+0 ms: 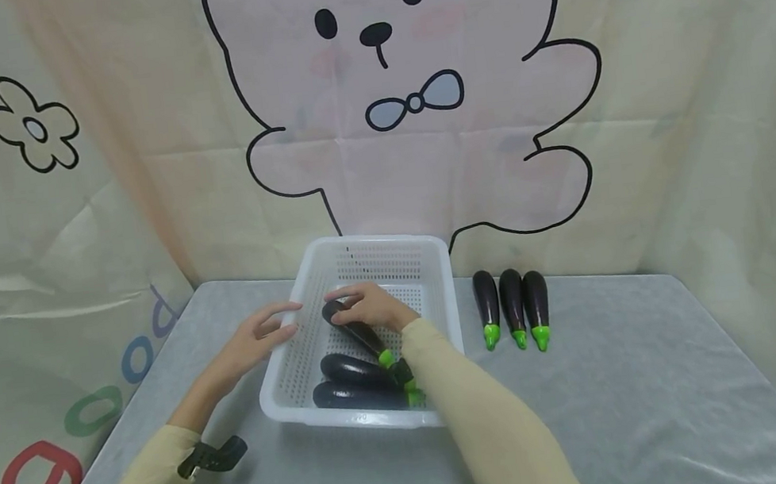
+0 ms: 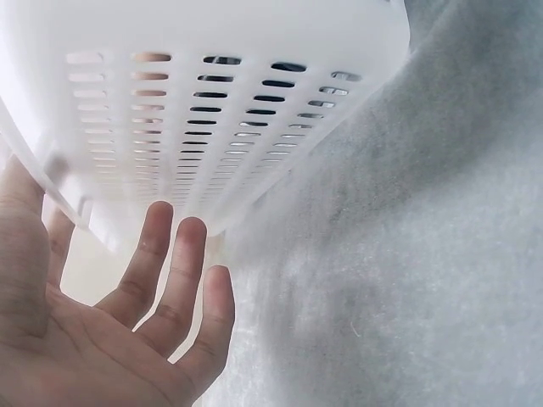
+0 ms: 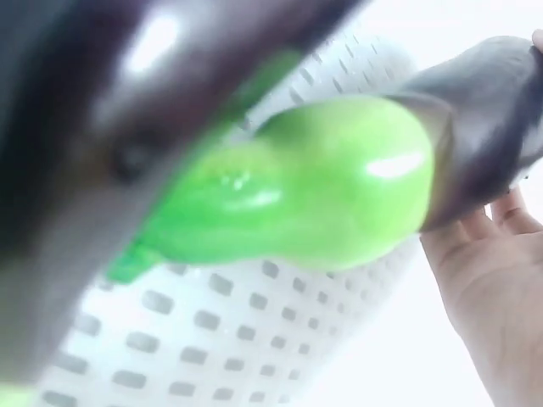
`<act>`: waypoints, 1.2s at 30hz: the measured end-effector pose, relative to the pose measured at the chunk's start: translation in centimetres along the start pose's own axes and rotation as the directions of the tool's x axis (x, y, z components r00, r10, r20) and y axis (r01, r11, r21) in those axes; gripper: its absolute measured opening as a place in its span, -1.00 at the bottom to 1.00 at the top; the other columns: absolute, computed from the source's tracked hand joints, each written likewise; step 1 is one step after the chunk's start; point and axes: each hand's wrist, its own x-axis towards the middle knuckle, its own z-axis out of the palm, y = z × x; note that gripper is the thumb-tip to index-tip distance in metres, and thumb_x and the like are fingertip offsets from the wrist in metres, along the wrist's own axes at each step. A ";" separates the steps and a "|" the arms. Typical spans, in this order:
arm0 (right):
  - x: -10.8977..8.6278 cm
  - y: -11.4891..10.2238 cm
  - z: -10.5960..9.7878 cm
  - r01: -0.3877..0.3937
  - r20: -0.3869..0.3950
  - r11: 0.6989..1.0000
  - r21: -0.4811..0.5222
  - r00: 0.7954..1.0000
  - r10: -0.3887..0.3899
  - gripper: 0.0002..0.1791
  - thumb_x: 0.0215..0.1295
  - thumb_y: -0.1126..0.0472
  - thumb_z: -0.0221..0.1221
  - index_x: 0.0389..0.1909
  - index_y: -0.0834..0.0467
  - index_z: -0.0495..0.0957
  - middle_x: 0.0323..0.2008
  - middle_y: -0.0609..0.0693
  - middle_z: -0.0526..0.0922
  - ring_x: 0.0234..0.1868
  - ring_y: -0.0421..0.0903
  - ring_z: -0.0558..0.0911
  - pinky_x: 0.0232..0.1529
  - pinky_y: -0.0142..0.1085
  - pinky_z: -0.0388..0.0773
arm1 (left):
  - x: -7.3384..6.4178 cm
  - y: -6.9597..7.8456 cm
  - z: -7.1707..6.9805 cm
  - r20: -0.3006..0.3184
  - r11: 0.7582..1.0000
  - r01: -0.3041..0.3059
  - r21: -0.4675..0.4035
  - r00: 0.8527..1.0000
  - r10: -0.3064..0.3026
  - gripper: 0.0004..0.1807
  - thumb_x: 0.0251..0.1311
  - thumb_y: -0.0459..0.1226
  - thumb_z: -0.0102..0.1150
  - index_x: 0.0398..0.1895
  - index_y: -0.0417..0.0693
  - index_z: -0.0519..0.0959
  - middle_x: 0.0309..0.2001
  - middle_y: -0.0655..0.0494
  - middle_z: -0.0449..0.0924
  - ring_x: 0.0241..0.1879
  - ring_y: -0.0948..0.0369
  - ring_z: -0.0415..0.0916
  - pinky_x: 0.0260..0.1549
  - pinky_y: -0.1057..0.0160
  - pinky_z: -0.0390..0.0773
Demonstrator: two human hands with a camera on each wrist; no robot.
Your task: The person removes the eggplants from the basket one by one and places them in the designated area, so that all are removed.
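- Remotely, I am following two bare hands at work over a white perforated basket [image 1: 336,417] on a grey-draped bench [image 1: 629,342], where the right hand [image 1: 370,308] is holding an eggplant [image 1: 363,334] by its dark, rounded end, thumb and fingers closing around it.
- Within the basket's walls, that eggplant is slanting, its green cap pointing toward the near right; whether it is touching the basket's floor, I am not able to tell.
- Closer to the near wall, two more eggplants [image 1: 352,370] are lying side by side, caps to the right.
- At the left rim, the left hand [image 1: 255,341] is holding nothing that I am seeing, its fingers spreading wide just outside the wall; firm contact is proving hard to confirm.
- Right of the basket, three eggplants [image 1: 512,304] are lying in a row on the bench, caps toward the near side.
- As for the step, I am judging it to be the placing of a third eggplant beside the pair.
- Next, I am reckoning, the move is calling for laying it level alongside them, then easing the right hand's grip without nudging its neighbours.
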 end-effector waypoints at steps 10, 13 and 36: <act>0.2 -0.5 -1.0 0.011 -0.084 0.999 0.033 0.996 -0.009 -0.42 0.20 0.10 0.46 0.26 0.04 0.59 0.10 0.14 0.60 0.01 0.04 0.63 -0.09 -0.08 0.64 | 0.0 0.0 0.0 0.004 1.000 -0.006 -0.014 1.000 0.006 -0.43 0.46 -0.07 0.17 0.47 0.11 0.34 0.38 -0.22 0.34 0.17 -0.23 0.50 -0.07 -0.15 0.62; 0.1 -0.8 -1.4 0.032 -0.105 0.999 0.021 0.994 -0.030 -0.40 0.22 0.09 0.45 0.29 0.06 0.57 0.09 0.13 0.61 0.02 0.04 0.64 -0.10 -0.08 0.65 | 0.0 0.0 0.0 0.001 1.000 -0.001 -0.010 1.000 0.001 -0.43 0.45 -0.06 0.18 0.46 0.12 0.34 0.39 -0.21 0.33 0.20 -0.24 0.48 -0.06 -0.15 0.61; -1.6 -4.1 -5.5 0.199 -0.249 0.976 0.093 0.953 -0.170 -0.40 0.25 0.16 0.44 0.31 0.06 0.52 0.13 0.10 0.59 0.01 0.06 0.67 -0.10 -0.04 0.67 | -0.2 0.3 0.3 -0.010 1.000 0.011 -0.007 1.000 -0.011 -0.43 0.45 -0.07 0.18 0.47 0.14 0.33 0.40 -0.20 0.31 0.17 -0.22 0.50 -0.07 -0.15 0.62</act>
